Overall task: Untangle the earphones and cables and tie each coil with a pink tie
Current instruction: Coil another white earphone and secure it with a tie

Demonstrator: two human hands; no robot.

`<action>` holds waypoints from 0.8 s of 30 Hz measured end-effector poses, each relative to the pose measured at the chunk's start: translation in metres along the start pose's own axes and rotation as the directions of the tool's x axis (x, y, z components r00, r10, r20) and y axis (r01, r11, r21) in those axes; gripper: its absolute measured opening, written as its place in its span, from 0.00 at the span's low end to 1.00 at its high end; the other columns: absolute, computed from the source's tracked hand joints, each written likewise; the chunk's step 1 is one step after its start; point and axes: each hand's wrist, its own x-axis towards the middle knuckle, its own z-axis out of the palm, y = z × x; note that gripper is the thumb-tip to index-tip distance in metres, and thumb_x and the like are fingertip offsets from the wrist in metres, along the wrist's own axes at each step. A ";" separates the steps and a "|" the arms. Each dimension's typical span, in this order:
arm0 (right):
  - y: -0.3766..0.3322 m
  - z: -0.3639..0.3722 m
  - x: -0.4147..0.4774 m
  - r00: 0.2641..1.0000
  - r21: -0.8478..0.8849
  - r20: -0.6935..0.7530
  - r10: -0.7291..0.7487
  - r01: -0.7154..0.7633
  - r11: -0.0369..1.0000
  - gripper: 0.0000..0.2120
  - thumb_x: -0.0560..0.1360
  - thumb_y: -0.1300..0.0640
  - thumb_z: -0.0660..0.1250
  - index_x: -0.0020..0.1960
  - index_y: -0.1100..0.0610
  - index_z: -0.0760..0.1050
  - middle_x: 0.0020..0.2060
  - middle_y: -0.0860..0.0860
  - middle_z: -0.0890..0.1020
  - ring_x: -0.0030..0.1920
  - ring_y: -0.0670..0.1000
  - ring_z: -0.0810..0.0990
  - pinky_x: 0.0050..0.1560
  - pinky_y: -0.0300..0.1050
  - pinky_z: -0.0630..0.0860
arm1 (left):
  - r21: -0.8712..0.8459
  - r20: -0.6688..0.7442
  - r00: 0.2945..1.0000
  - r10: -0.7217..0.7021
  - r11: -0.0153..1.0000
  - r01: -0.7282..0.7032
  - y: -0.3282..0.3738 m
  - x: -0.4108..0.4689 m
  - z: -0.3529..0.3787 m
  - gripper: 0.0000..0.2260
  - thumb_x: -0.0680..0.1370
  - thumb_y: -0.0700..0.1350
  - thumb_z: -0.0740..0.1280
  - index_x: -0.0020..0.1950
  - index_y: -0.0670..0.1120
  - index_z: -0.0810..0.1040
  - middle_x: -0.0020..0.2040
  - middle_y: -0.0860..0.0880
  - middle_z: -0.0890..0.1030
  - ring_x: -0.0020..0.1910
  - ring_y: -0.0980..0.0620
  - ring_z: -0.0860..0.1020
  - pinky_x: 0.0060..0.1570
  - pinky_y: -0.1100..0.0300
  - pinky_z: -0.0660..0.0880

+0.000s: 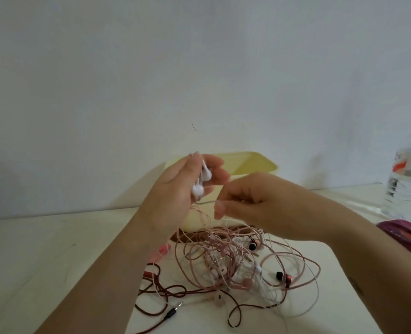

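Pale wall (199, 68) fills the upper two thirds of the frame, plain, with one small dark mark near centre. Off-white table (55, 261) runs across the lower third, with a few faint dark scuffs at lower left. Yellow tub (252, 162) stands at centre against the wall, partly behind my hands. Clear water bottle (409, 179) is at the right edge, and a magenta pouch (409, 235) lies just below it, cut off by the frame.

My left hand (175, 186) is raised at centre, fingers curled round a pair of white earbuds (200, 184). My right hand (252, 203), just to the right, pinches a thin cord (206, 202) that runs across from the left hand.

Cable tangle (235, 261) sits on the table at lower centre, right under both hands: pink and white cords looped over each other, black-and-red earbuds (284, 277) on its right side. Dark red braided cable (161, 290) trails out to the lower left, next to a jack plug (174, 309). Small pink pieces (163, 249) lie left of the tangle, half hidden by my left forearm; I can't tell what they are.
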 end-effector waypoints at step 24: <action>-0.002 -0.018 -0.005 0.882 0.126 -0.466 -0.068 0.143 0.982 0.14 0.73 0.42 0.65 0.38 0.51 0.79 0.32 0.62 0.74 0.35 0.61 0.72 0.32 0.44 0.68 | -0.415 0.203 0.936 -0.289 0.840 0.350 -0.002 0.000 0.008 0.16 0.78 0.48 0.56 0.53 0.41 0.80 0.49 0.43 0.84 0.50 0.47 0.82 0.52 0.45 0.76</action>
